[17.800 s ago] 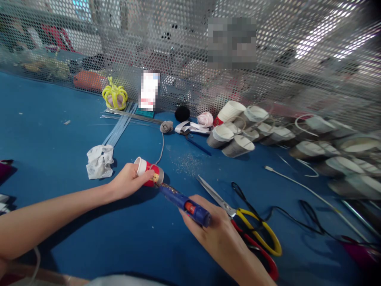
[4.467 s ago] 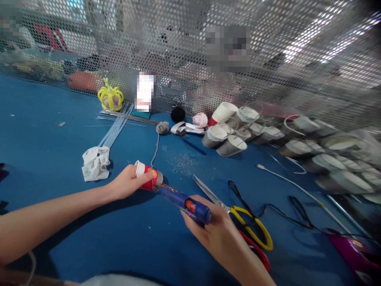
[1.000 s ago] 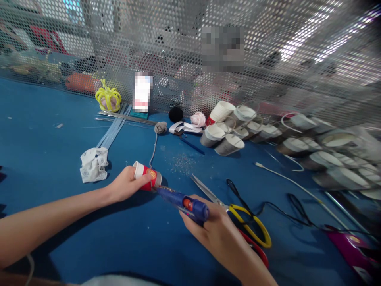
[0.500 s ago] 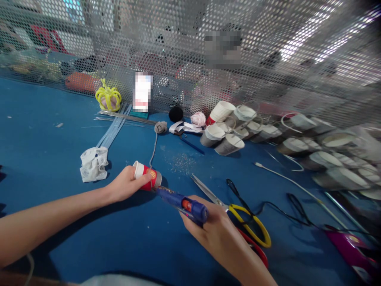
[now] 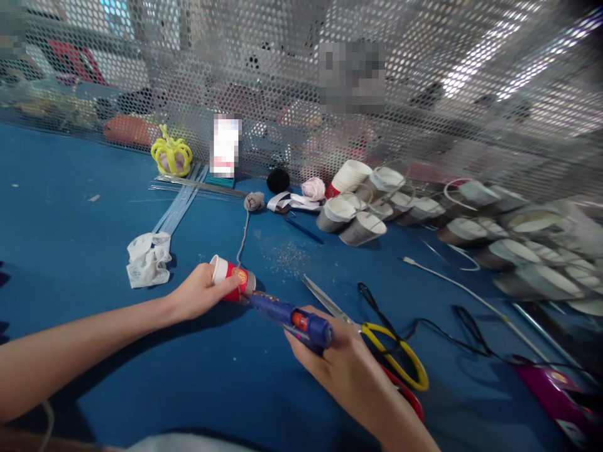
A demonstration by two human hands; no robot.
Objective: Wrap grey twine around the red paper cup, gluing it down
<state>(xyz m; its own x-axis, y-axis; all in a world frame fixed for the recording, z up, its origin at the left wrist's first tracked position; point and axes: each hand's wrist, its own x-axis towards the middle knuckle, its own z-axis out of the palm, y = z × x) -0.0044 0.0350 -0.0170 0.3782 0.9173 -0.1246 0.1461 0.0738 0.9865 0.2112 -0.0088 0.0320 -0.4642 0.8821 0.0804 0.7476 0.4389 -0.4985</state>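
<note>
Sideways, red cup [image 5: 242, 276] gripped by left fingers [image 5: 223, 289]; right fingers [image 5: 304, 356] clasp blue glue gun [image 5: 276, 312].

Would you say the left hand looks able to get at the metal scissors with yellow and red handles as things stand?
Probably not: the left hand is holding a red-and-white paper cup, while the right hand, gripping a blue glue gun, covers part of the scissors.

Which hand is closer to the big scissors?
Right. The right hand, holding the blue glue gun, is close by the scissors, partly covering them in view. The left hand, holding the red-and-white paper cup, is farther away, to their left.
</note>
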